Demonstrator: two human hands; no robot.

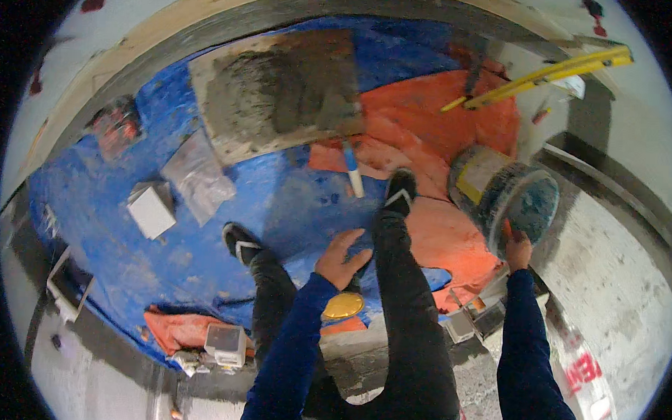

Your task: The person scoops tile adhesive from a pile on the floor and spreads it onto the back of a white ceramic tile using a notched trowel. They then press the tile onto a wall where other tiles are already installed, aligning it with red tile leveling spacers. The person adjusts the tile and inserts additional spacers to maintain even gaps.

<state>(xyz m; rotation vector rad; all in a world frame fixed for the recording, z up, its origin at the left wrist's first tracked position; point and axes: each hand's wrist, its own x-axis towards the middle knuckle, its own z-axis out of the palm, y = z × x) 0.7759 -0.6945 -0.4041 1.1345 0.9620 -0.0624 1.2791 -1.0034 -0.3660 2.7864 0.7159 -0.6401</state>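
Observation:
My right hand (519, 251) is closed on the rim of a bucket (476, 176) with a yellow label. The bucket is tilted, its mouth towards the right, and its inside looks dark and greenish. Between my knees, my left hand (342, 260) hangs with fingers and thumb apart, holding nothing. Just below it in the picture is a shiny gold oval object (344, 306), partly hidden by my arm and leg; its kind is unclear. Ahead of my feet lies a board (207, 79) spread with wet grey mortar (274, 86). A tool with a blue and white handle (354, 170) rests at its near edge.
Blue sheeting (127, 258) and creased orange sheeting (453, 233) cover the floor. A yellow bar-shaped tool (552, 73) leans at the far right. White tiles (152, 211), a clear plastic bag (198, 175) and a small white box (225, 345) lie to the left.

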